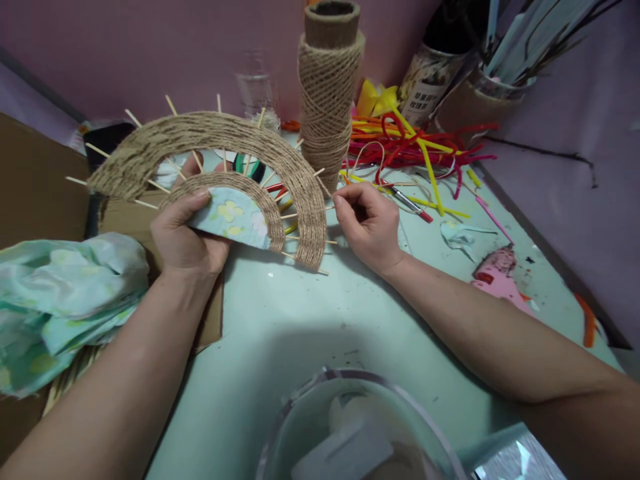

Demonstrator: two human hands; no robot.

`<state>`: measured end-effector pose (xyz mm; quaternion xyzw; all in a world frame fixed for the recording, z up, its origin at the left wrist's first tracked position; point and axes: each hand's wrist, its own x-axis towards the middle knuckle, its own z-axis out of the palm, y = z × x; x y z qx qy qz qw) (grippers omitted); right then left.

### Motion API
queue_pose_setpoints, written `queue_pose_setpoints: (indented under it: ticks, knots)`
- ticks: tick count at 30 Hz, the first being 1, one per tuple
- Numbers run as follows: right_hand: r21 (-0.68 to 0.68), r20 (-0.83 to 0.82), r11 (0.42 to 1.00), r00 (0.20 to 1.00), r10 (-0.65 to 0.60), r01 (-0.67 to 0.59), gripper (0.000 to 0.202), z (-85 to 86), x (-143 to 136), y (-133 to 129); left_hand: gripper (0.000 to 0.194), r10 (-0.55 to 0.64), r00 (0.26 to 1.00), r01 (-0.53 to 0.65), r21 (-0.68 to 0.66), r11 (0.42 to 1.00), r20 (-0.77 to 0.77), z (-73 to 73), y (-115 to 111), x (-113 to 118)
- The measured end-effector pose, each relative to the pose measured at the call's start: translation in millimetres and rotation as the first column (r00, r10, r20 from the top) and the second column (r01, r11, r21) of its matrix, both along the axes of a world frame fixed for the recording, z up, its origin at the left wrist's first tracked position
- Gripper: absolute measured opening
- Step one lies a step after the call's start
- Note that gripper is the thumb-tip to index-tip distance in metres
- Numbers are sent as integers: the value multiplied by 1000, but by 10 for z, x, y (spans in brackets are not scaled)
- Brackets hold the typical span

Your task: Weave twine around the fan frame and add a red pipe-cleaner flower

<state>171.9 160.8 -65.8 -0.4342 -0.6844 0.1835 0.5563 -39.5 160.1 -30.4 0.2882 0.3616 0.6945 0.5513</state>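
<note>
A fan-shaped piece (215,133) has two arcs of brown twine woven over thin wooden sticks, with floral fabric (235,217) at its inner part. My left hand (187,233) grips it by the fabric and inner arc, thumb in front. At its right edge my right hand (367,220) pinches a twine strand between thumb and fingertips. That strand runs near the tall twine spool (330,100), which stands upright behind the fan.
Red and yellow pipe cleaners (415,143) lie behind my right hand. A pink glue gun (500,277) rests at right. Crumpled fabric (70,293) and cardboard (215,313) are at left; a clear container (360,380) stands in front.
</note>
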Motion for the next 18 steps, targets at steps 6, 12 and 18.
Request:
queue_pose_setpoints:
  ticks: [6,12,18]
  knots:
    - [10,-10,1000,1000,11,-10,21,4,-3,-12,37,-6,1000,6,10,1000,-6,-2,3,-1]
    - [17,-43,998,998,56,-55,11,-17,-9,-30,32,18,1000,-18,-7,1000,0,-4,14,-16]
    - [7,-107,994,988,110,-109,7,-50,2,-39,35,26,999,-24,-34,999,40,17,16,-20]
